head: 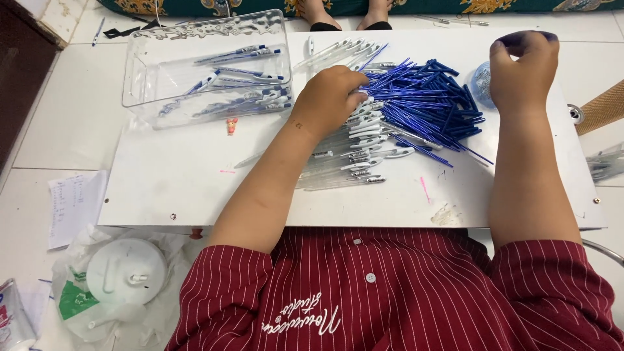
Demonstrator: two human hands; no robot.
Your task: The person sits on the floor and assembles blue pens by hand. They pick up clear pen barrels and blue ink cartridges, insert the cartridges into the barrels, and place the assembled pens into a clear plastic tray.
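My left hand [328, 97] rests curled on a row of clear pen barrels with white clips [354, 153], at the edge of a big heap of blue ink refills [426, 104]. Whether its fingers pinch a barrel or refill is hidden. My right hand [523, 62], fingertips stained blue, hovers with bent fingers over a small round blue-lidded container [481, 83] at the heap's right side. A clear plastic tray [140, 71] at the board's far left holds several assembled pens [250, 75]. All lies on a white board [188, 182].
A tiny red figure [231, 125] lies below the tray. Someone's bare feet [344, 13] stand beyond the board. On the tiled floor at left lie a sheet of paper [75, 205] and a white round lid on a plastic bag [127, 273].
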